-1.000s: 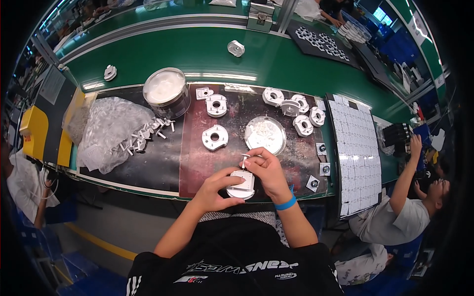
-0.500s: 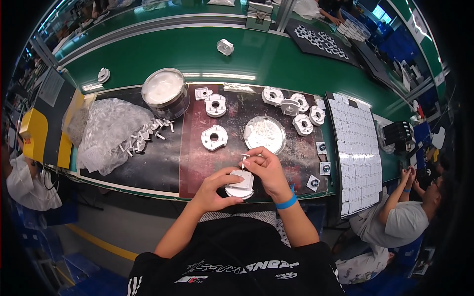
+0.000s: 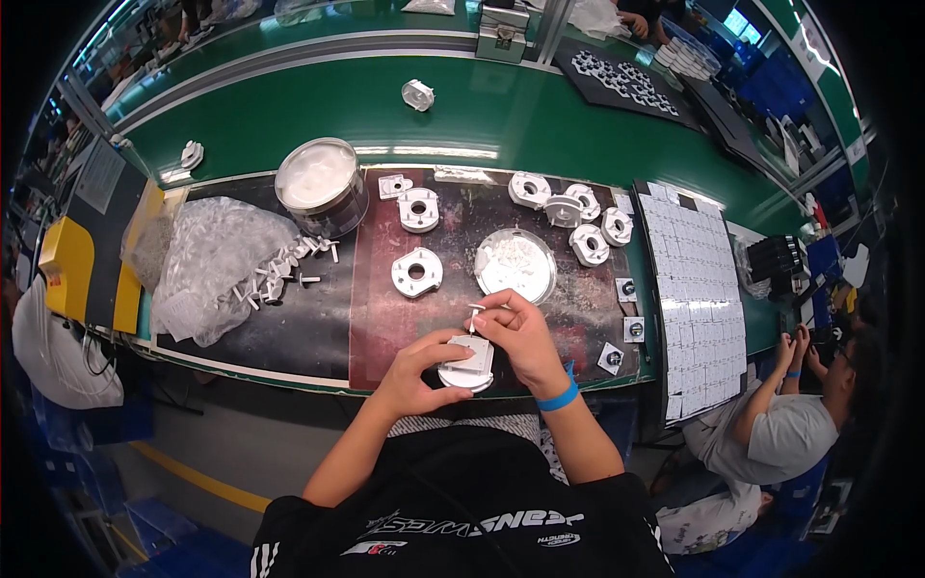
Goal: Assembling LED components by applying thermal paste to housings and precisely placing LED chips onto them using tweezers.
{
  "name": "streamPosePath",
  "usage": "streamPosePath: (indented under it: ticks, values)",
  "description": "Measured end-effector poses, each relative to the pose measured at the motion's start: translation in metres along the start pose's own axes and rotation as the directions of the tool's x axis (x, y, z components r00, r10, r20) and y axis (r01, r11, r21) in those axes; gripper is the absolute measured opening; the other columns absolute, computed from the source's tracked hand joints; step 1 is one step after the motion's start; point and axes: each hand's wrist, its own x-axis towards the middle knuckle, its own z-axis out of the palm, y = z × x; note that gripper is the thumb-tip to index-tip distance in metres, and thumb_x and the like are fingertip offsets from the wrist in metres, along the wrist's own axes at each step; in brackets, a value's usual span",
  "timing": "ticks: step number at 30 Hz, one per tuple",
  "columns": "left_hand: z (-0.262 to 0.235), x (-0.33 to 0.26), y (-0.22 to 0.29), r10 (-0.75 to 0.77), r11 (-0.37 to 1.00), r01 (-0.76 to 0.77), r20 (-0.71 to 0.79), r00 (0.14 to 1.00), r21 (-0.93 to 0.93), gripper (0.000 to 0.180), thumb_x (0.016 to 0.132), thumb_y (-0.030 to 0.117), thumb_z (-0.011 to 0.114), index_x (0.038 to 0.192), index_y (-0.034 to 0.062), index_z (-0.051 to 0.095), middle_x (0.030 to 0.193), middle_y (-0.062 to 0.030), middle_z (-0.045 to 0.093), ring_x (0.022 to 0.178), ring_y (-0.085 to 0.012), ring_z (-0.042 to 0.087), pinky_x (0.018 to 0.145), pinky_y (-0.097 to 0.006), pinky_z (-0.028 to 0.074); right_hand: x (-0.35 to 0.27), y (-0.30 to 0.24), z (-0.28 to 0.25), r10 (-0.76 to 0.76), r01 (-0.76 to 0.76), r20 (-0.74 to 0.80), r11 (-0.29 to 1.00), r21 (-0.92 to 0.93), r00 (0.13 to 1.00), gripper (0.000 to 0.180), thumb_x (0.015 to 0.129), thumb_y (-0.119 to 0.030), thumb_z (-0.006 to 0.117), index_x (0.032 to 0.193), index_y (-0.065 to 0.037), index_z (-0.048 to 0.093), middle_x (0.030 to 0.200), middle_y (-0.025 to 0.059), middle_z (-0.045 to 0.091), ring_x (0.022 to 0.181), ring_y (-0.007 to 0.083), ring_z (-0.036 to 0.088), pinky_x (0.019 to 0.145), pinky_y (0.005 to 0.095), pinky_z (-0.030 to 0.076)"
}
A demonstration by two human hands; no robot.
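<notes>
Shifted left along the green surface [image 3: 540, 111] since the earlier frame: the upper-centre white housing [image 3: 417, 94] and, by less, the upper-left white housing [image 3: 193, 154]. Both hands occupy nearly the same position, at lower centre of the frame.

Right hand [image 3: 522, 345]: thumb and forefinger are pinched narrow on a white T-shaped pin [image 3: 475, 320]. The pin stands near upright in the frame, head uppermost, at the left side of the fingertips. Left hand [image 3: 419, 376]: fingers and thumb grip a round white part [image 3: 466, 380] with a square plate [image 3: 474, 360] on top, a finger resting on the plate.

Governing relation: the pin's long axis runs down the frame toward the plate's upper edge. The shank's lower end lies at or just beside that edge; contact cannot be told. The right hand controls the pin; the left hand is nearer the plate.

Outward from the grip: a round dish [image 3: 552, 268] of small white pieces lies just above the right hand. Ring-shaped housings [image 3: 403, 275] sit above and left. Loose T-shaped pins [image 3: 277, 273] lie left of centre, beside a clear plastic bag [image 3: 217, 255].
</notes>
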Motion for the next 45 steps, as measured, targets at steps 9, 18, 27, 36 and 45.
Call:
streamPosePath:
  ticks: [9, 18, 27, 36, 45]
  values:
    - [-0.001, 0.0, 0.001, 0.013, 1.0, -0.013, 0.005, 1.0, -0.028, 0.06, 0.072, 0.022, 0.095, 0.125, 0.0106, 0.071, 0.138, -0.0203, 0.065, 0.124, -0.035, 0.066, 0.105, -0.042, 0.052, -0.004, -0.005, -0.005, -0.161, 0.173, 0.071, 0.957, -0.233, 0.984, 0.022, 0.096, -0.002, 0.074, 0.116, 0.001, 0.065, 0.107, 0.0121, 0.075, 0.1, 0.0165, 0.073, 0.088, 0.0301, 0.058]
    - [-0.001, -0.005, -0.006, 0.017, 0.992, -0.014, 0.021, 1.0, -0.123, 0.06, 0.071, 0.022, 0.096, 0.125, 0.0114, 0.072, 0.139, -0.0206, 0.064, 0.126, -0.0352, 0.065, 0.106, -0.042, 0.051, -0.003, -0.036, -0.014, -0.1, 0.266, 0.331, 0.821, -0.505, 0.938, 0.015, 0.092, 0.005, 0.07, 0.104, -0.001, 0.077, 0.103, 0.0083, 0.076, 0.099, 0.0159, 0.071, 0.087, 0.0312, 0.055]
    - [-0.002, -0.005, -0.003, 0.03, 0.998, -0.029, 0.009, 1.0, -0.051, 0.06, 0.07, 0.021, 0.097, 0.124, 0.0106, 0.072, 0.141, -0.0227, 0.063, 0.126, -0.0364, 0.065, 0.106, -0.042, 0.051, -0.003, -0.023, -0.021, -0.132, 0.316, 0.386, 0.828, -0.463, 0.913, 0.022, 0.095, 0.006, 0.065, 0.116, 0.001, 0.073, 0.114, 0.0104, 0.073, 0.109, 0.0196, 0.069, 0.097, 0.0338, 0.054]
    - [-0.039, 0.089, -0.013, 0.222, 0.97, -0.239, -0.231, 0.947, -0.045, 0.095, 0.073, -0.001, 0.089, 0.151, 0.0116, 0.036, 0.152, -0.0204, 0.045, 0.138, -0.0321, 0.053, 0.116, -0.045, 0.046, -0.058, 0.012, -0.05, -0.28, 0.214, -0.107, 0.885, -0.414, 0.954, 0.015, 0.102, -0.002, 0.065, 0.116, 0.0, 0.07, 0.105, 0.0079, 0.072, 0.088, 0.0107, 0.066, 0.075, 0.0233, 0.053]
    - [-0.063, 0.301, -0.112, -0.016, 0.863, 0.173, -0.316, 0.948, 0.475, 0.099, 0.077, 0.043, 0.09, 0.156, 0.0036, 0.043, 0.141, -0.0274, 0.059, 0.132, -0.0438, 0.055, 0.114, -0.048, 0.043, -0.075, 0.022, -0.04, -0.594, 0.375, 0.103, 0.357, -0.856, 0.798, 0.016, 0.087, 0.003, 0.069, 0.102, -0.003, 0.074, 0.089, 0.015, 0.071, 0.079, 0.0335, 0.069, 0.071, 0.0387, 0.056]
